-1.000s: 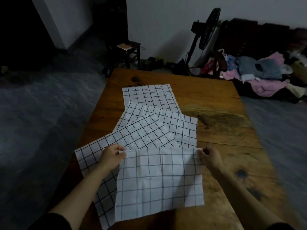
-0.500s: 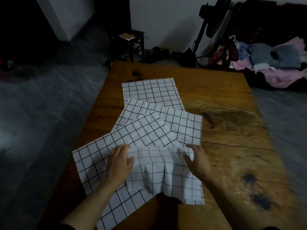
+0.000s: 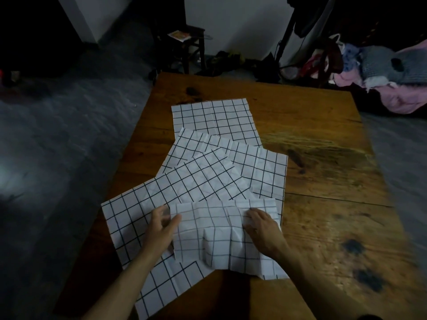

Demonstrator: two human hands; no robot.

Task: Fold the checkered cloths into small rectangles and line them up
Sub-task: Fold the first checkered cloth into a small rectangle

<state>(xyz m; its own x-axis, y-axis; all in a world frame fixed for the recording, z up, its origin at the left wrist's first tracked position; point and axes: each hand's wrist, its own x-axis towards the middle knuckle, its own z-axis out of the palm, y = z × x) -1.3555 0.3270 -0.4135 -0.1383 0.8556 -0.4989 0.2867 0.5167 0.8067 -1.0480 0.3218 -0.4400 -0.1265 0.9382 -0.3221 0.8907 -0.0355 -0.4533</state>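
Note:
Several white cloths with a black grid lie overlapping on a wooden table (image 3: 323, 172). The nearest cloth (image 3: 217, 236) is bunched into upright pleats between my hands. My left hand (image 3: 161, 225) presses its left edge, fingers spread. My right hand (image 3: 261, 225) lies flat on its right part. Under it a large cloth (image 3: 184, 185) lies turned at an angle and reaches over the table's left edge. Behind that lie a third cloth (image 3: 261, 165) and, farthest back, a flat one (image 3: 215, 118).
The table's right half is bare wood with dark stains (image 3: 367, 278). A dark stool (image 3: 184, 40) stands beyond the far edge, next to a fan stand (image 3: 286, 35). A heap of clothes (image 3: 381, 75) lies at the back right. Grey floor runs along the left.
The nearest cloth was held stretched by its top corners; both hands have come down and moved inward, so it now lies bunched in pleats. The camera has tilted down.

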